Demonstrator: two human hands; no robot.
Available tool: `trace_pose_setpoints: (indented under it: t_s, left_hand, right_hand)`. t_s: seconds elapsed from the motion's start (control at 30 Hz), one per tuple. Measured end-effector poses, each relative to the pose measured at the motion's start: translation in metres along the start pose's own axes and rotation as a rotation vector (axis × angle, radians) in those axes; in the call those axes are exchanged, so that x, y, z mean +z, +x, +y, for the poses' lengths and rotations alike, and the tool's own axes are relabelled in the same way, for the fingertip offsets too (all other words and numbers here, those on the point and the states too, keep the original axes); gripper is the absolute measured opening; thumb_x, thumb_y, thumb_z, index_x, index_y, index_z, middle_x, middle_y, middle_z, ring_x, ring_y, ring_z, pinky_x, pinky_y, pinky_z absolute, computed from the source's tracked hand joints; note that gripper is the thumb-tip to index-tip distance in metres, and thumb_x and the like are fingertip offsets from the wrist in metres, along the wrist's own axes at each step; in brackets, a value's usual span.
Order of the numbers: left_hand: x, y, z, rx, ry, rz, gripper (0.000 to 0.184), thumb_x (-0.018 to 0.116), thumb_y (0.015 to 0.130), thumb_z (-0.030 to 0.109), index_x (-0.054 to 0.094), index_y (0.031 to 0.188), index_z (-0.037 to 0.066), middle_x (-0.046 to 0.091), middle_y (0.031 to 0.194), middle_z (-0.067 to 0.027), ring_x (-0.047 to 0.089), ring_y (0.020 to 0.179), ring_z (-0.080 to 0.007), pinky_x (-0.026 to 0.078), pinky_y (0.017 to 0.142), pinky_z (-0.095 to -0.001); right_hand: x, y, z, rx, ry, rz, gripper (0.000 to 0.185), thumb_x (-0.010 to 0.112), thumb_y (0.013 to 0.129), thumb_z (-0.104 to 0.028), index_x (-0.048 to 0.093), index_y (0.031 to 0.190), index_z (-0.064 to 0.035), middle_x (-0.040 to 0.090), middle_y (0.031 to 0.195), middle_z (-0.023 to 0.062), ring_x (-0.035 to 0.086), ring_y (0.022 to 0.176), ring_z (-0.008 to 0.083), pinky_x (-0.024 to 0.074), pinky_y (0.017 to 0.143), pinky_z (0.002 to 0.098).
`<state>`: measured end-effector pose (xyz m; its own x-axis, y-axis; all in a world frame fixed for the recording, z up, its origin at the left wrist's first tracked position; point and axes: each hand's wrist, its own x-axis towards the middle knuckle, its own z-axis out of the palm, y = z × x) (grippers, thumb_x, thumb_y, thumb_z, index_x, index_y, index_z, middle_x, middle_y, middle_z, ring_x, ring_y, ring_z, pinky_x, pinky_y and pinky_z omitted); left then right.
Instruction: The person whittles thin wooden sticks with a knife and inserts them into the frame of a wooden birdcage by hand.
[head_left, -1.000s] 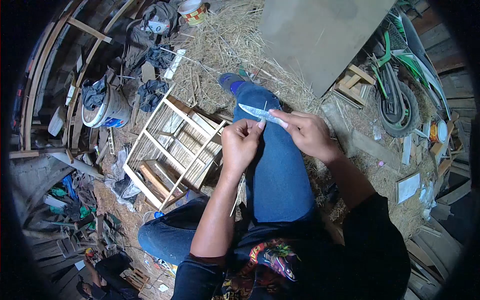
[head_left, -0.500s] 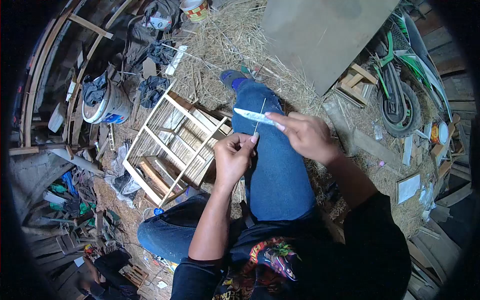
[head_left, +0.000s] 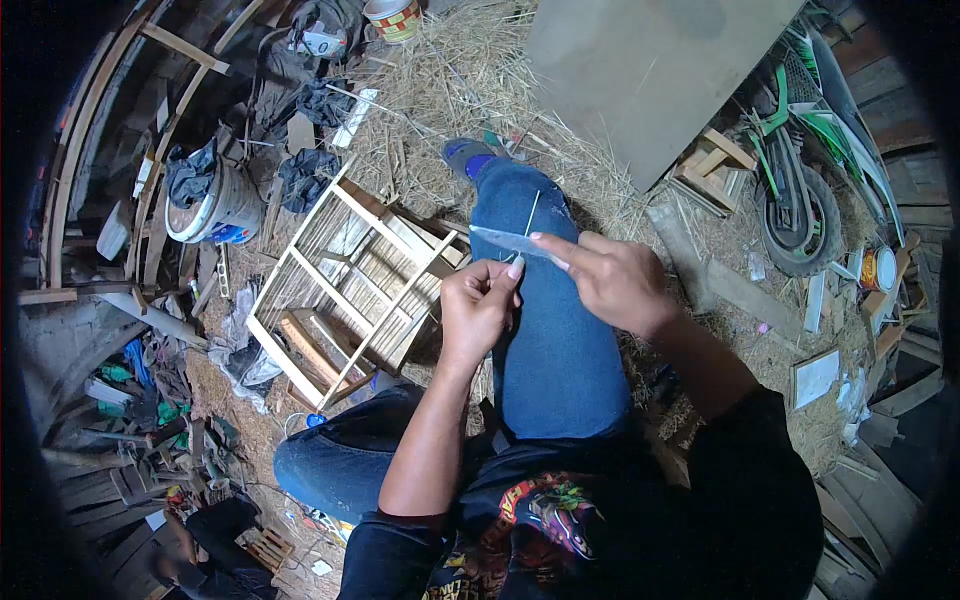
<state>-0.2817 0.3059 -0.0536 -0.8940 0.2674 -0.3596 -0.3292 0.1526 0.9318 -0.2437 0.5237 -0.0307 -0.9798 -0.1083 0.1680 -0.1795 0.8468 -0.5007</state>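
Above my outstretched jeans leg [head_left: 560, 360], my left hand [head_left: 478, 308] pinches the lower end of a thin stick [head_left: 533, 212] between thumb and fingers. The stick points up and away from me. My right hand [head_left: 618, 280] grips a knife [head_left: 497, 238], with the index finger stretched along it. Its blade lies across the stick, just beyond my left thumb, and hides part of it. The knife's handle is hidden inside my right hand. Left of my knee stands a slatted wooden cage [head_left: 322, 300] with thin bars.
Straw [head_left: 450, 80] covers the floor. A large board [head_left: 640, 80] lies ahead, with a green motorbike [head_left: 800, 180] to the right. A white bucket [head_left: 215, 215] stands at left. Another person [head_left: 215, 545] sits at the lower left among scrap wood.
The knife has come down along the stick toward my left thumb, and its blade has turned more edge-on. My left hand has shifted slightly right and up.
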Motion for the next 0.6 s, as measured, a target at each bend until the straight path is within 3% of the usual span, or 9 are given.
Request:
trace_pose_setpoints:
  t_s: [0.2, 0.33, 0.47, 0.6]
  left_hand:
    - [0.003, -0.002, 0.003, 0.016, -0.009, 0.024, 0.026, 0.073, 0.101, 0.022, 0.071, 0.087, 0.000, 0.065, 0.066, -0.0017, 0.053, 0.047, -0.0062, 0.038, 0.043, -0.0224]
    - [0.005, 0.001, 0.002, 0.038, -0.024, 0.011, 0.026, 0.072, 0.101, 0.023, 0.072, 0.089, -0.001, 0.063, 0.064, -0.0001, 0.050, 0.047, -0.0046, 0.035, 0.043, -0.0225]
    - [0.008, 0.010, 0.009, 0.040, 0.052, 0.016, 0.028, 0.072, 0.101, 0.025, 0.072, 0.091, -0.001, 0.063, 0.065, 0.0001, 0.051, 0.049, -0.0053, 0.037, 0.045, -0.0224]
    - [-0.002, 0.006, 0.028, -0.023, 0.131, -0.029, 0.029, 0.072, 0.101, 0.027, 0.073, 0.093, -0.001, 0.064, 0.065, -0.0002, 0.053, 0.050, -0.0058, 0.038, 0.045, -0.0226]
  right_hand:
    - [0.001, -0.003, 0.000, -0.023, -0.003, 0.018, 0.044, 0.061, 0.096, -0.015, 0.069, 0.136, -0.0336, 0.061, 0.077, 0.0095, 0.065, 0.060, 0.0326, 0.0542, 0.055, 0.0461]
    - [-0.004, 0.000, 0.000, 0.017, -0.049, 0.027, 0.047, 0.065, 0.094, -0.010, 0.070, 0.136, -0.0300, 0.060, 0.074, 0.0095, 0.064, 0.061, 0.0302, 0.0533, 0.055, 0.0412]
    - [-0.004, 0.008, 0.016, -0.027, -0.103, 0.180, 0.042, 0.067, 0.095, -0.018, 0.071, 0.134, -0.0306, 0.060, 0.073, 0.0078, 0.064, 0.058, 0.0285, 0.0526, 0.051, 0.0419]
    - [-0.006, 0.009, 0.017, -0.012, -0.089, 0.171, 0.040, 0.068, 0.094, -0.018, 0.072, 0.132, -0.0299, 0.061, 0.073, 0.0077, 0.064, 0.059, 0.0287, 0.0530, 0.053, 0.0418]
